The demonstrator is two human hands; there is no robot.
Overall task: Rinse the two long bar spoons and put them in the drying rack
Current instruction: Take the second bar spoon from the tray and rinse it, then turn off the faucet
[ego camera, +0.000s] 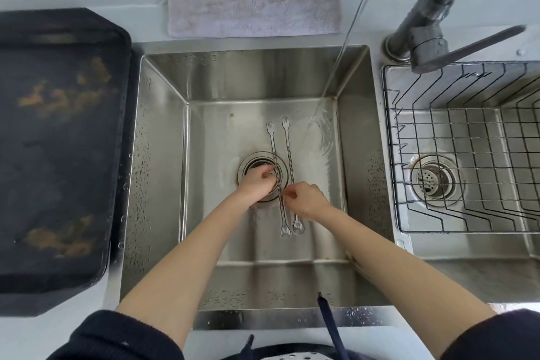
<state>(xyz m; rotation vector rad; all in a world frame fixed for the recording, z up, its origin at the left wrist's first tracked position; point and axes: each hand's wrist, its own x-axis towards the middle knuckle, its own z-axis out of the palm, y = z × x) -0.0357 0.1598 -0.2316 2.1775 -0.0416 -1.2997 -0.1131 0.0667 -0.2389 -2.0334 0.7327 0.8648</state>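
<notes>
Two long twisted-stem bar spoons lie side by side in the steel sink (163, 155), fork ends away from me and bowls toward me. The left bar spoon (272, 143) crosses the drain, and my left hand (257, 184) pinches its stem at the middle. My right hand (306, 199) pinches the stem of the right bar spoon (287, 146) just beside it. A stream of water (344, 47) falls from above and lands on the sink floor to the right of the spoons. The wire drying rack (455, 149) sits in the right basin.
A dark tray (58, 140) with brown stains lies on the counter to the left. A folded grey cloth (254, 13) rests behind the sink. The faucet base and lever (426, 38) stand at the back right. The drain (251, 168) is partly under my left hand.
</notes>
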